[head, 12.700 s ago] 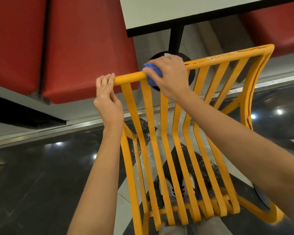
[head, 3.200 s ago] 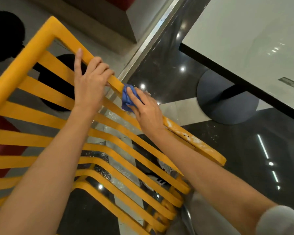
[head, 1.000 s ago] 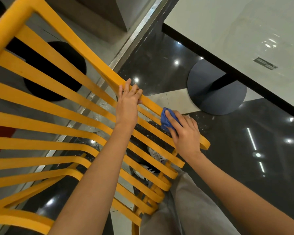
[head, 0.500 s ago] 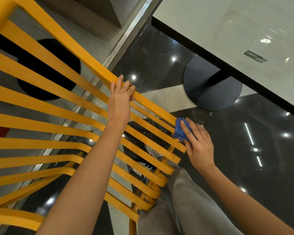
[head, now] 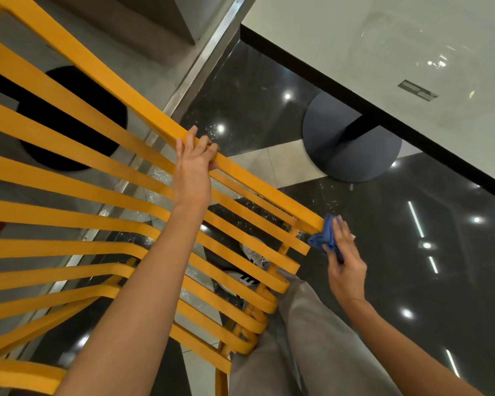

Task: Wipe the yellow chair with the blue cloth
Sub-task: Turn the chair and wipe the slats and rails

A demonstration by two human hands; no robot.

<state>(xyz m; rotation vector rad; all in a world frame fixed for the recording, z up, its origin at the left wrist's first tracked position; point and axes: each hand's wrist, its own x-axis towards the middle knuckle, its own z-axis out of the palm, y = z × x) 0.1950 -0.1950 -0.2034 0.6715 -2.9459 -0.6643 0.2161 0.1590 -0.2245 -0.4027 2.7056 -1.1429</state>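
The yellow chair (head: 103,192) is tipped over in front of the person, its slatted back and seat fanning across the left of the view; the left hand (head: 193,167) steadies it, fingers curled over the outer frame rail and gripping it part-way along; the right hand (head: 345,267) grasps the blue cloth (head: 325,237), bunched between thumb and fingers, and presses it against the very end of that same rail, where the rail stops near the slat ends; the cloth touches the rail tip and sits well apart from the left hand. As a judgement from this one moment: the wipe is at the end of the outer rail, so that edge looks about finished; the many slats between the rails, the far rail at the left and whatever lies below the frame show no sign of the cloth, and whether they are clean cannot be told; much of the chair probably remains. Beyond the chair a pale table top (head: 397,52) with a dark edge stands on a round base (head: 352,144); the floor (head: 440,281) is dark and glossy, with light reflections; grey trousers (head: 312,347) and a shoe (head: 252,255) show through the slats.
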